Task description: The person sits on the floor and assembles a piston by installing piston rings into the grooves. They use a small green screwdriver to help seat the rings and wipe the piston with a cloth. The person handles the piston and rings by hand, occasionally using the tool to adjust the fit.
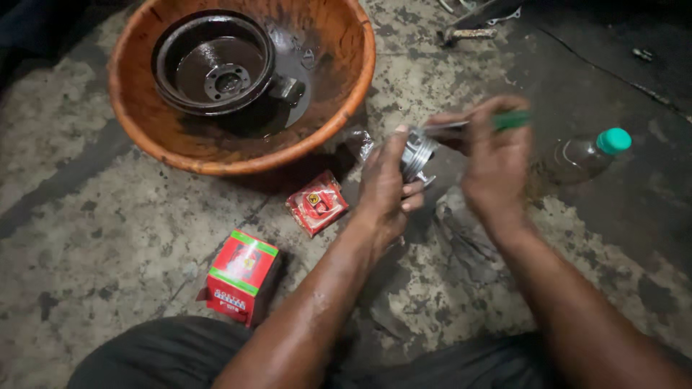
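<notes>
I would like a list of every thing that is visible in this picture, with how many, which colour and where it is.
basin: one, orange-brown, top left on the floor, with dark liquid inside
round metal part: one, dark, lying in the basin
small metal piece: one, grey, in the basin beside the round part
carton: one, red with green edges, lower left on the floor
packet: one, red, on the floor below the basin
plastic bottle: one, clear with a green cap, lying at the right
metal tools: grey, top edge, too blurred to count
piston: one, silver, in the left hand
tool: one, green handle, in the right hand
left hand: holds the piston
right hand: holds the tool against the piston
</notes>
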